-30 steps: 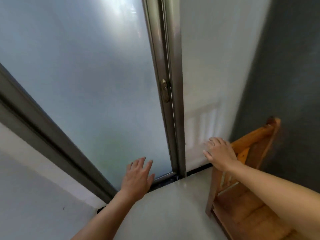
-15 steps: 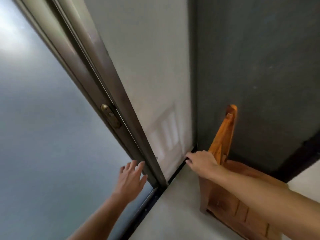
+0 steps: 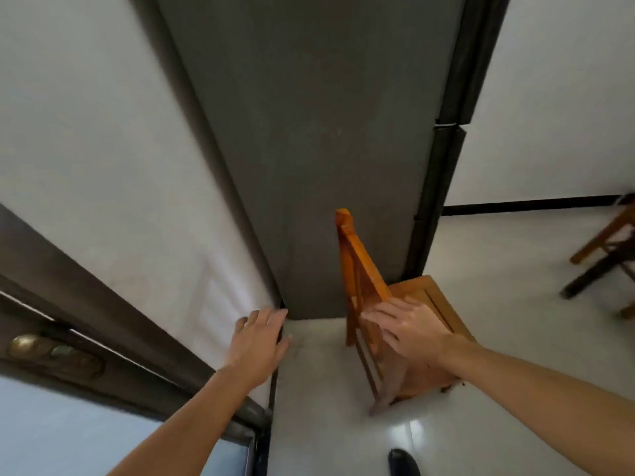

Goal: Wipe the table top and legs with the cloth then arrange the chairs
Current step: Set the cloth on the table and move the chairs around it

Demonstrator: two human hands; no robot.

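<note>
Item, nearest, at 6 o'clock: dark shoe tip (image 3: 403, 462) on the glossy white floor (image 3: 319, 424). Item, 7 o'clock: left hand (image 3: 258, 341), fingers spread wide, holding nothing, in front of the corner where the white wall (image 3: 103, 159) meets the grey panel (image 3: 302, 132); whether it touches either cannot be told. Item, 4 o'clock: right hand (image 3: 410, 329), fingers flat and loosely spread, laid on the wooden chair (image 3: 412, 338) where backrest meets seat; no closed grip visible. The chair stands on the floor just beside the grey panel, backrest top toward 12 o'clock. Item, 8 o'clock: sliding door frame (image 3: 103, 338) with brass latch (image 3: 31, 345). Item, far, 3 o'clock: legs of further wooden furniture (image 3: 608, 249), well apart from the chair. Change noted: a second ago the frosted door filled the view and the right hand sat on the top rail; the view has swung right and the hand has moved down to the seat joint. Judged: chair-arranging stage, chair about to be shifted. No cloth or desk in view.
</note>
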